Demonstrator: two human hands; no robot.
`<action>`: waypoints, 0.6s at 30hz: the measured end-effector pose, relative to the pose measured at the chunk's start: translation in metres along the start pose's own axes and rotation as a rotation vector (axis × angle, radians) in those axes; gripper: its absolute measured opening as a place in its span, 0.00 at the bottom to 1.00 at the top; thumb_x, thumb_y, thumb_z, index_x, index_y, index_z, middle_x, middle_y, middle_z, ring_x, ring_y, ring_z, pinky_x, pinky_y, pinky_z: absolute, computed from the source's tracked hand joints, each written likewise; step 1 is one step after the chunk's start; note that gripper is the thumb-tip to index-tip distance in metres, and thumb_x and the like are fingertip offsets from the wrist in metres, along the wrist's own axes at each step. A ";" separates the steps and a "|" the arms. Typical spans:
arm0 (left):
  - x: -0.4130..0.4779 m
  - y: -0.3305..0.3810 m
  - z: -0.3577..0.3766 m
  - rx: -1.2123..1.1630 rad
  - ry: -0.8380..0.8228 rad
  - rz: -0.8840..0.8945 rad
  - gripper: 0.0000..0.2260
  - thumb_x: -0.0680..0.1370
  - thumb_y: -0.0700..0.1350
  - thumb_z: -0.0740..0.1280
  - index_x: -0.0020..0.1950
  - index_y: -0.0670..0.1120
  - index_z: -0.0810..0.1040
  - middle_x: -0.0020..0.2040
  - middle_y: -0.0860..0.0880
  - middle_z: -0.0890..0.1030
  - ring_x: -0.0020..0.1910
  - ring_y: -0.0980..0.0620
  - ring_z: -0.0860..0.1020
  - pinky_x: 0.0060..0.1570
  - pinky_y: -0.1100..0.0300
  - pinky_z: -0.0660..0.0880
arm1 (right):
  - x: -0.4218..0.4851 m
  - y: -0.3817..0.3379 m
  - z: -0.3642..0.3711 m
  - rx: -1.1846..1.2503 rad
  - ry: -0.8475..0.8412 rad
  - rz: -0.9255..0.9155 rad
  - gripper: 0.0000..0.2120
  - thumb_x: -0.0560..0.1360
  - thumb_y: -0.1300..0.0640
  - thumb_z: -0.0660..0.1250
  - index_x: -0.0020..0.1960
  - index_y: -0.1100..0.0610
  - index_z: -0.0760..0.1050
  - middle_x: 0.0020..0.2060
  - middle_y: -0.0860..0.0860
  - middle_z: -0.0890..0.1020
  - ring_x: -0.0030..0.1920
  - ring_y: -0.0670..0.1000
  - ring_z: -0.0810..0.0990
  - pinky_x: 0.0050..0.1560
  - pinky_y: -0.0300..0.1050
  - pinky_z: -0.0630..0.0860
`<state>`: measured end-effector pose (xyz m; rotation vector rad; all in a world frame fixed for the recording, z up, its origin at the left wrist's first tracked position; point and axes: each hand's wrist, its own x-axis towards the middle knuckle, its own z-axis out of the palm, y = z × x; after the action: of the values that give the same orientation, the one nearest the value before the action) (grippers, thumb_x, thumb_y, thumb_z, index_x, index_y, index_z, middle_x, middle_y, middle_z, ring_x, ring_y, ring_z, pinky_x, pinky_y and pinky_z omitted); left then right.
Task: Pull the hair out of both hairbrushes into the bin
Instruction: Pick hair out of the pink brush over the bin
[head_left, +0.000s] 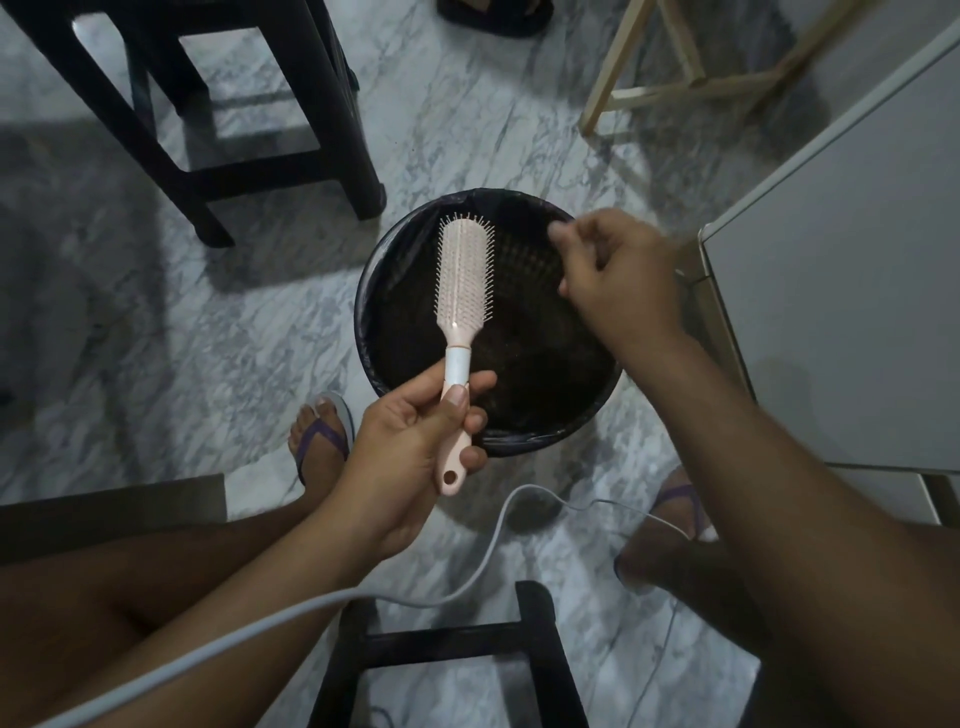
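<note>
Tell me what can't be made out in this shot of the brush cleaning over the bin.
- Right hand: motion-blurred in the head view; whether its fingertips pinch any hair cannot be told.
- Bin contents: too dark to separate hair from black liner.
- Pink hairbrush: any strands left among the bristles are too fine to see; the left hand covers part of the handle.
- Second hairbrush: not in view.

A grey-veined marble floor (249, 322) is seen in dim light; a dark stool (218, 119) and a pale wooden frame (680, 62) are set beyond the fingers.
</note>
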<state>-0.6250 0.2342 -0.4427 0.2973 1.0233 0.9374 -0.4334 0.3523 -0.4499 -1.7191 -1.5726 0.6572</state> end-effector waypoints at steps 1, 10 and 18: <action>0.000 0.000 0.000 0.001 0.004 0.004 0.14 0.79 0.36 0.63 0.64 0.41 0.78 0.55 0.46 0.84 0.37 0.55 0.74 0.30 0.63 0.72 | -0.003 0.009 0.005 -0.067 -0.084 0.050 0.12 0.78 0.50 0.69 0.41 0.56 0.80 0.24 0.51 0.80 0.25 0.43 0.78 0.33 0.38 0.76; -0.005 -0.008 0.004 0.107 -0.042 0.002 0.18 0.78 0.39 0.64 0.68 0.44 0.76 0.56 0.45 0.84 0.37 0.55 0.74 0.32 0.61 0.72 | -0.011 -0.032 0.011 0.105 -0.336 0.095 0.37 0.67 0.36 0.76 0.71 0.49 0.73 0.67 0.47 0.79 0.59 0.42 0.81 0.61 0.38 0.78; -0.012 -0.015 0.007 0.136 -0.090 0.027 0.20 0.76 0.40 0.66 0.68 0.44 0.76 0.57 0.43 0.83 0.38 0.54 0.74 0.32 0.60 0.72 | 0.002 -0.034 0.009 0.169 -0.116 0.013 0.07 0.73 0.52 0.75 0.48 0.54 0.87 0.41 0.45 0.87 0.43 0.41 0.86 0.50 0.48 0.83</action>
<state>-0.6137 0.2174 -0.4413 0.4641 1.0039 0.8725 -0.4620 0.3561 -0.4289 -1.5914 -1.5378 0.8847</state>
